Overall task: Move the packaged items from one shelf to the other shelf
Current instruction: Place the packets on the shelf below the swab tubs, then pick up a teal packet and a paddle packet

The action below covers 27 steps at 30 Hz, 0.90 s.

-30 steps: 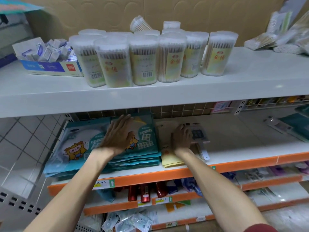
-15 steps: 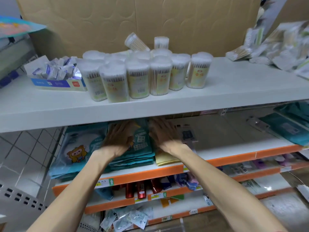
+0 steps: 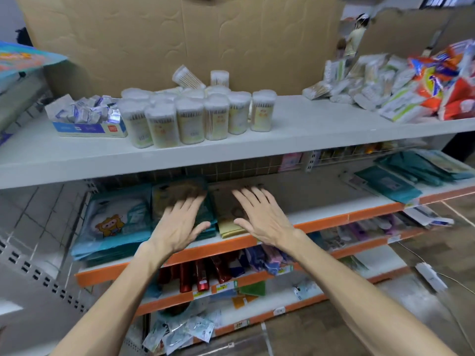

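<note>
Flat teal packets with a cartoon animal [image 3: 113, 224] lie stacked at the left of the orange-edged shelf [image 3: 334, 220]. Beside them sits a second teal stack [image 3: 180, 194], then a yellow-tan packet [image 3: 227, 219]. My left hand [image 3: 180, 222] hovers with fingers spread over the second teal stack, holding nothing. My right hand [image 3: 259, 214] is spread just above the yellow-tan packet, also empty. More teal packets [image 3: 388, 183] lie at the right end of the same shelf.
The white shelf above [image 3: 321, 132] carries several cotton-swab tubs [image 3: 190, 122], a small blue box [image 3: 87, 122] and a heap of packets [image 3: 411, 80] at the right. Lower orange-edged shelves hold red bottles [image 3: 195, 276] and loose packets. Cardboard backs the top shelf.
Both hands have drawn back toward the shelf's front edge and lifted off the packets, fingers spreading. My right hand moved left from the grey item. The camera has pulled back and tilted up.
</note>
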Available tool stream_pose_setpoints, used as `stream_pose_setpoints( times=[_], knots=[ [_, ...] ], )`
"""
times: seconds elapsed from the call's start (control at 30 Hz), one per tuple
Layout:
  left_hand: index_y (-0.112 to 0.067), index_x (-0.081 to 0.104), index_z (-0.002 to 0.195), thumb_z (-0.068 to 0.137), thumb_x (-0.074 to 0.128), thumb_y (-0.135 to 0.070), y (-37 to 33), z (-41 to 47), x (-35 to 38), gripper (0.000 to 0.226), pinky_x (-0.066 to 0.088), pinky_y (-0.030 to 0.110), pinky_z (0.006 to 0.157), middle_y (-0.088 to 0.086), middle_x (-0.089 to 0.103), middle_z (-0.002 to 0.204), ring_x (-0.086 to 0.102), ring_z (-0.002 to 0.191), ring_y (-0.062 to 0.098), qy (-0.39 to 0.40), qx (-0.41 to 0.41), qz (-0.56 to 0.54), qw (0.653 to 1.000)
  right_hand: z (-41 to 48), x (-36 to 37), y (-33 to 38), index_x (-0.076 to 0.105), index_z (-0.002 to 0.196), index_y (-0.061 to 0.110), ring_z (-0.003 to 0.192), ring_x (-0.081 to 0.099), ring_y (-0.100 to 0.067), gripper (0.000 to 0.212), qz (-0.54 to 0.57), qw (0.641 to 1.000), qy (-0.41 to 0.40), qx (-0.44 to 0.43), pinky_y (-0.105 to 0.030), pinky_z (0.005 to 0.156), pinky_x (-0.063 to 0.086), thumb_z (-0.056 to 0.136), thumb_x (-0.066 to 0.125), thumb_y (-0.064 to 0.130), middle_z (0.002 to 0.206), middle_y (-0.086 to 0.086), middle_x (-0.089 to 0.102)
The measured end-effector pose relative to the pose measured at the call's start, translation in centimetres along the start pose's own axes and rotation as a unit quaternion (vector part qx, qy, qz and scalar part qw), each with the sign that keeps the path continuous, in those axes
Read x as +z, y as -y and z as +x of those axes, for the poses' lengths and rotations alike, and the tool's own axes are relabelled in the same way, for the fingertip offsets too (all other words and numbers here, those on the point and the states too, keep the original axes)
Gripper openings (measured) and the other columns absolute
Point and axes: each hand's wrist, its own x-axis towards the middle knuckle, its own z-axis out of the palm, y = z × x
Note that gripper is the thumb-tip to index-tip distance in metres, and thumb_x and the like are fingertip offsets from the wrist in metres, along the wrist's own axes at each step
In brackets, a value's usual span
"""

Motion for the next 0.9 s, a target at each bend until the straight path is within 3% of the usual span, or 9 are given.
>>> stream_pose_setpoints(
  times=[0.1,0.17,0.27,0.43,0.57,0.7,0.9],
  knots=[
    [-0.024,0.013,0.156,0.089,0.022,-0.068,-4.8,-1.3,0.1,0.081,0.026,0.051,0.115,-0.003,0.02,0.162,0.021,0.148,0.023,0.0,0.068,-0.009,0.998,-6.8,-0.9,-1.0,0.026,0.154,0.02,0.146,0.026,-0.026,0.07,0.022,0.999,-0.001,0.029,-0.044,0.118,0.022,0.096,0.035,0.059,0.159,-0.003,0.029],
    [-0.024,0.014,0.157,0.09,0.021,-0.067,-8.7,-1.8,0.0,0.08,0.02,0.053,0.118,-0.007,0.013,0.163,0.011,0.151,0.019,0.006,0.107,-0.008,0.994,-11.8,-2.2,-2.2,0.027,0.154,0.021,0.146,0.026,-0.026,0.07,0.022,0.998,0.017,0.061,-0.044,0.117,0.023,0.096,0.033,0.059,0.16,-0.002,0.029],
    [-0.022,0.023,0.155,0.091,0.025,-0.064,-15.4,-2.9,0.5,0.077,0.024,0.055,0.115,-0.005,0.019,0.162,0.016,0.15,0.02,0.012,0.147,-0.011,0.989,-19.2,-3.8,-4.9,0.031,0.153,0.019,0.144,0.032,-0.028,0.072,-0.017,0.991,0.034,0.127,-0.045,0.115,0.027,0.094,0.034,0.061,0.157,-0.002,0.034],
    [-0.02,0.022,0.155,0.092,0.025,-0.065,-24.6,-4.0,0.5,0.077,0.023,0.053,0.117,-0.005,0.02,0.162,0.013,0.15,0.019,0.005,0.201,-0.012,0.98,-27.8,-7.3,-8.8,0.031,0.153,0.019,0.144,0.033,-0.026,0.073,-0.026,0.981,0.036,0.189,-0.047,0.116,0.03,0.093,0.036,0.06,0.157,-0.001,0.036],
    [-0.024,0.009,0.157,0.096,0.039,-0.058,-29.7,-3.1,-0.7,0.075,0.011,0.052,0.121,-0.007,0.005,0.164,0.0,0.152,0.018,0.005,0.244,-0.026,0.969,-31.8,-9.0,-11.5,0.023,0.155,0.019,0.147,0.025,-0.024,0.072,-0.035,0.977,0.024,0.211,-0.044,0.119,0.018,0.096,0.038,0.057,0.16,-0.001,0.029],
    [-0.025,0.01,0.157,0.096,0.041,-0.056,-33.8,-0.6,-0.5,0.075,0.01,0.053,0.121,-0.007,0.009,0.164,0.002,0.152,0.018,0.009,0.278,-0.038,0.96,-33.9,-9.4,-14.4,0.02,0.156,0.02,0.147,0.024,-0.024,0.072,-0.037,0.97,0.022,0.241,-0.044,0.119,0.019,0.097,0.041,0.055,0.16,0.0,0.027],
    [-0.026,0.009,0.156,0.092,0.029,-0.062,-41.3,5.7,1.8,0.077,0.009,0.052,0.121,-0.006,0.007,0.164,0.002,0.152,0.018,0.014,0.323,-0.056,0.945,-36.4,-9.7,-21.0,0.022,0.155,0.021,0.147,0.024,-0.022,0.07,-0.05,0.96,0.033,0.274,-0.042,0.119,0.018,0.097,0.038,0.056,0.16,0.002,0.028]
  ],
)
